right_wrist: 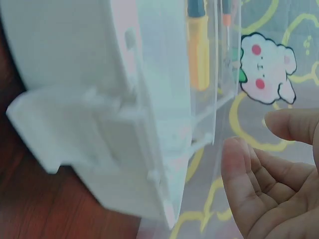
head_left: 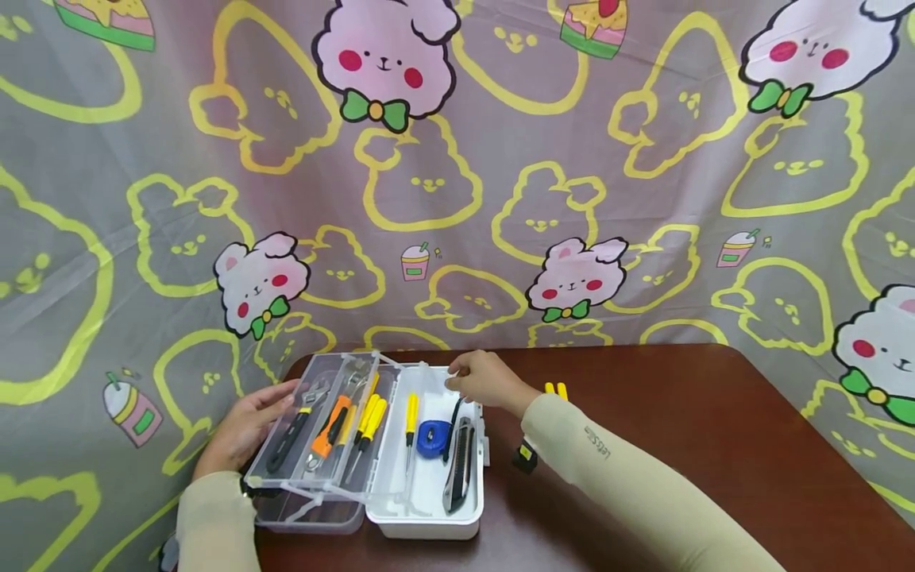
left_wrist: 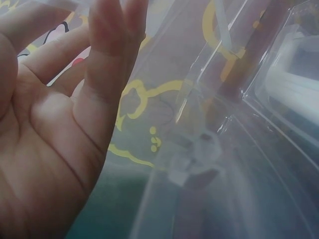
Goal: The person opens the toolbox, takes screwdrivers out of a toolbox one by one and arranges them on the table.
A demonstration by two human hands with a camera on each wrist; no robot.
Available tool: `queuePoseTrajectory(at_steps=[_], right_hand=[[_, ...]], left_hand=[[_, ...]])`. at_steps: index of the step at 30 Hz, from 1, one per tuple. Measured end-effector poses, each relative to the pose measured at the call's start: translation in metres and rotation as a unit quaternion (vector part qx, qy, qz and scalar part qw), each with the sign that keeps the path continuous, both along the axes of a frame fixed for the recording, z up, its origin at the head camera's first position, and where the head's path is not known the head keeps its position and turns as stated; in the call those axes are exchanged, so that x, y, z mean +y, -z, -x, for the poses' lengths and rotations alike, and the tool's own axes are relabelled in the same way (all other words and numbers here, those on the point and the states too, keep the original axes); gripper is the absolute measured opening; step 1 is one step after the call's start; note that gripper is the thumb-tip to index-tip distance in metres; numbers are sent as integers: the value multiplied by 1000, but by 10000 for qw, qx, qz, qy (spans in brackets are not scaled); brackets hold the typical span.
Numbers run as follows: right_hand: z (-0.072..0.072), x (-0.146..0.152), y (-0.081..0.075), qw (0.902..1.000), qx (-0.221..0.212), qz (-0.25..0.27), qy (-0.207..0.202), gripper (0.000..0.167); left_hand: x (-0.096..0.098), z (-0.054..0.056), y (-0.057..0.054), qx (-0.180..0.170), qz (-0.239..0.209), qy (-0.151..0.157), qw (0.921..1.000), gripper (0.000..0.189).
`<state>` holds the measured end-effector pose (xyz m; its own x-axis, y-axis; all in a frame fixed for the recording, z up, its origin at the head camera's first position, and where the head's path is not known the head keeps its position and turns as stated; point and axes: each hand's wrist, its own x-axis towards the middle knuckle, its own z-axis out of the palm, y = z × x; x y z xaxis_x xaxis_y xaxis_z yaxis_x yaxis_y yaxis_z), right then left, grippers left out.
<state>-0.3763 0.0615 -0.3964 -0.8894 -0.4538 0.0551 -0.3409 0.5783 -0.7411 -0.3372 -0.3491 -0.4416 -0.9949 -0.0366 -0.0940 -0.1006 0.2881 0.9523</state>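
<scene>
A white toolbox (head_left: 423,530) stands unfolded on the table, its clear upper tray (head_left: 268,481) swung out to the left. In that tray lie a black-handled adjustable wrench (head_left: 289,438), an orange cutter (head_left: 333,425) and yellow-handled screwdrivers (head_left: 373,421). The white part holds a slim yellow screwdriver (head_left: 411,413), a blue tape measure (head_left: 432,439) and a dark utility knife (head_left: 461,469). My left hand (head_left: 234,431) rests at the tray's left side, fingers extended. Over the box's far right corner is my right hand (head_left: 493,383); the right wrist view shows its thumb and fingers apart, holding nothing.
Behind my right forearm, yellow handles (head_left: 556,390) and a small black item with a yellow label (head_left: 525,457) lie on the brown table (head_left: 686,413). A patterned curtain (head_left: 465,262) hangs close behind the table and along both sides.
</scene>
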Motion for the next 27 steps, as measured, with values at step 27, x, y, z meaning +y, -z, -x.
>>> queuePoseTrajectory(at_steps=[27], right_hand=[[-20,-75,-10,9978,-150,-346,-538,52]], left_hand=[[4,2,-1,-93,78,-42,9999,77]])
